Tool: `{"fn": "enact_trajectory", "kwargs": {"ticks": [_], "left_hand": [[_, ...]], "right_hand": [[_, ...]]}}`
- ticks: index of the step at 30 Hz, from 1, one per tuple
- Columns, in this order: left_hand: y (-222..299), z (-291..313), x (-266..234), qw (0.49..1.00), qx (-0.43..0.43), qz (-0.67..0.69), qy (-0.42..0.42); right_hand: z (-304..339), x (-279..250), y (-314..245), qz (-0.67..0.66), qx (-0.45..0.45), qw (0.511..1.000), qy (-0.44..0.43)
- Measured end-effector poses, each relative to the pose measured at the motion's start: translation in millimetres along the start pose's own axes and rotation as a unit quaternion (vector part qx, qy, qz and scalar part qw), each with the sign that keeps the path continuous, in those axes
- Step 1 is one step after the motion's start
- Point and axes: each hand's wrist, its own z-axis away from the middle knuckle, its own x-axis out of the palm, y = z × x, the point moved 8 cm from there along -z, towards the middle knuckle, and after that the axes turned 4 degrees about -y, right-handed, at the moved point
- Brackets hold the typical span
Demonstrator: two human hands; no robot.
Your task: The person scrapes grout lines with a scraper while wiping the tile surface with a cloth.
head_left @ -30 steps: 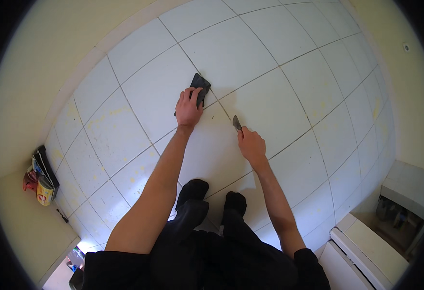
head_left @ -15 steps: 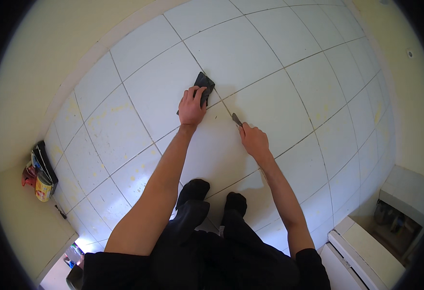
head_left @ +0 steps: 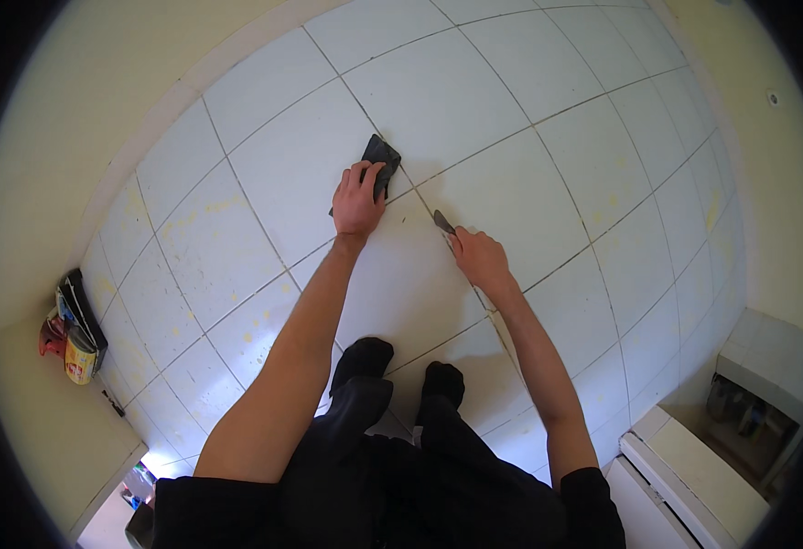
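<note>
My left hand (head_left: 358, 203) lies closed over a folded black cloth (head_left: 381, 154) on the white tiled floor (head_left: 328, 123). The cloth's far corner pokes out past my fingers, and part of it is under my palm. My right hand (head_left: 484, 259) is wrapped around a small knife (head_left: 442, 220) with a dark, rounded blade; its handle is hidden in my fist. The blade points away and to the left, its tip at a grout line between tiles. A tiny dark speck sits on the tile between my two hands.
My feet in black socks (head_left: 362, 359) stand on the tiles just behind my hands. Yellowish stains mark the floor at left and right. A dark bag-like item beside a yellow and red package (head_left: 81, 355) rests by the left wall. A white cabinet-like unit (head_left: 694, 467) stands at lower right.
The whole view has shifted slightly, so everything sits a little further left. Both hands keep nearly the same places on the floor, with the same grips.
</note>
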Motion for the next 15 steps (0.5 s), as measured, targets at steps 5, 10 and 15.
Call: {"fn": "enact_trajectory", "kwargs": {"ticks": [5,10,15], "left_hand": [[-2,1,-2,1.0,-0.009,-0.005,-0.004],[1,0,2,1.0,-0.008,-0.002,-0.003],[-2,1,0,1.0,-0.012,-0.006,-0.005]], "right_hand": [[4,1,-4,0.017,-0.003,1.0,-0.019],[2,7,-5,-0.03,0.029,0.999,0.024],[13,28,21,-0.206,0.087,0.975,0.005]]}}
